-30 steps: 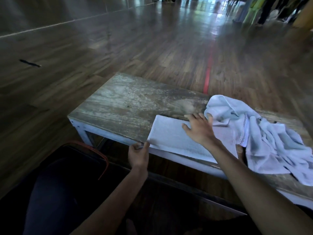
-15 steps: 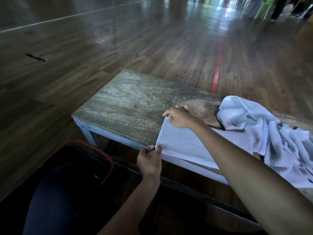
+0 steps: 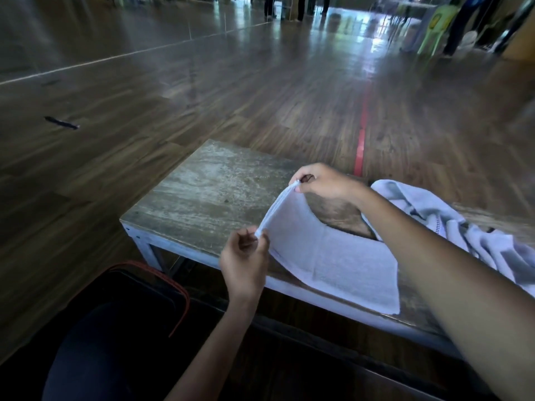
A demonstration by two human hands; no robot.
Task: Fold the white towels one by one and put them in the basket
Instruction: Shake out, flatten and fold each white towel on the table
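A partly folded white towel (image 3: 333, 256) lies on the worn wooden bench (image 3: 208, 192), its left edge lifted off the top. My left hand (image 3: 246, 264) pinches the near left corner. My right hand (image 3: 324, 183) pinches the far left corner, raised above the bench. A heap of crumpled white towels (image 3: 469, 235) sits on the bench to the right, behind my right forearm. The dark basket (image 3: 144, 285) with a reddish rim stands on the floor at the lower left, below the bench's corner.
Wooden floor stretches beyond the bench, with a red tape line (image 3: 360, 151) running away from it. People's legs and a green chair (image 3: 434, 27) stand far back at the top right. My dark-clad knee (image 3: 95, 357) is at the bottom left.
My right hand left the flat towel, took its far left corner, and both hands raised the towel's left edge off the bench. The camera view shifted right and up.
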